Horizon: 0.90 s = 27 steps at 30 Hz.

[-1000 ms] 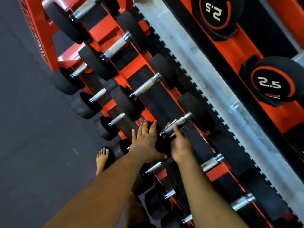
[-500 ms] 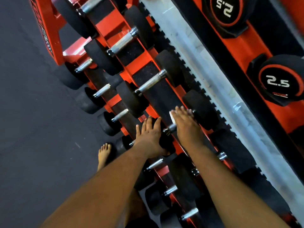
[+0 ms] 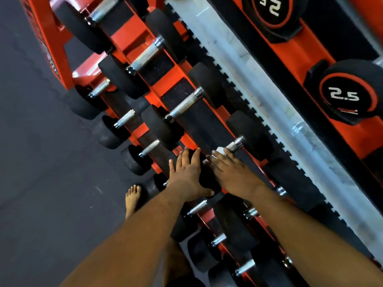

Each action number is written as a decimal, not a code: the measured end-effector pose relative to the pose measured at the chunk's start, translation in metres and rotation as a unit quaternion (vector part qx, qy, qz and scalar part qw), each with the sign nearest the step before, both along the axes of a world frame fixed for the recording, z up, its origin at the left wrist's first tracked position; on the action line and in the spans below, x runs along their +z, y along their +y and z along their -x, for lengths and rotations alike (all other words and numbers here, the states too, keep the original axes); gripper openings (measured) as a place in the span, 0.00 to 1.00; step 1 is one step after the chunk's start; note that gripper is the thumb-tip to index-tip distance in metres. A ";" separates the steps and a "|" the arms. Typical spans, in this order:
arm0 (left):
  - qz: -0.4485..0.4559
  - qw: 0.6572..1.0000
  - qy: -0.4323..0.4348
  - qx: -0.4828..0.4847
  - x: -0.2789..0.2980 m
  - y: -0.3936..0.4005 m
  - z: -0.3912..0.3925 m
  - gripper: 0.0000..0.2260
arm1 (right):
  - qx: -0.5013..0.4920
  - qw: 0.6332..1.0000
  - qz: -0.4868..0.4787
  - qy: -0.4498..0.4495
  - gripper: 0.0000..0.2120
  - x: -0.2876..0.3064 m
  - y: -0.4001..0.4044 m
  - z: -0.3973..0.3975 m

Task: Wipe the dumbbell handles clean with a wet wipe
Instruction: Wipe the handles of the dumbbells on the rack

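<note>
Dumbbell handle (image 3: 233,145) (chrome) under right hand (image 3: 232,172) pressing wipe (image 3: 220,151).

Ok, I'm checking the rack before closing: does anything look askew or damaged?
Nothing stands out. The dumbbells sit in their cradles on the red rack. The right hand presses a white wipe on one handle; the left hand steadies its head.

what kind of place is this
Most likely a gym's free-weights area. A red rack holds rows of black dumbbells with metal handles, black plates marked 2.5 sit alongside, and the floor is dark matting.
</note>
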State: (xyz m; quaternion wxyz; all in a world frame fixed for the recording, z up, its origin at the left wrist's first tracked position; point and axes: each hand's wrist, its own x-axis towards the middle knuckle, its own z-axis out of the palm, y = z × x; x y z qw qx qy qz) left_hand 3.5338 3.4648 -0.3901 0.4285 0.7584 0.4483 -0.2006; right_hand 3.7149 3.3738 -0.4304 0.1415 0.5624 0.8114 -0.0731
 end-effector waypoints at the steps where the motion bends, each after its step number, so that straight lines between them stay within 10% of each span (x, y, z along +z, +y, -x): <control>1: -0.001 1.000 0.000 0.000 0.000 0.000 0.000 0.62 | 0.021 1.000 -0.007 -0.003 0.24 0.002 0.000 -0.012; 9: 0.002 1.000 0.000 0.000 -0.004 -0.001 0.001 0.62 | -0.105 0.994 -0.006 -0.008 0.20 0.005 0.034 -0.001; 24: 0.004 1.000 -0.015 0.001 -0.006 0.000 0.003 0.62 | 0.113 0.992 -0.053 0.020 0.26 -0.010 0.017 -0.017; 27: 0.009 1.000 -0.017 -0.008 -0.007 0.000 0.005 0.62 | -0.015 0.996 -0.074 -0.047 0.24 -0.008 0.006 -0.029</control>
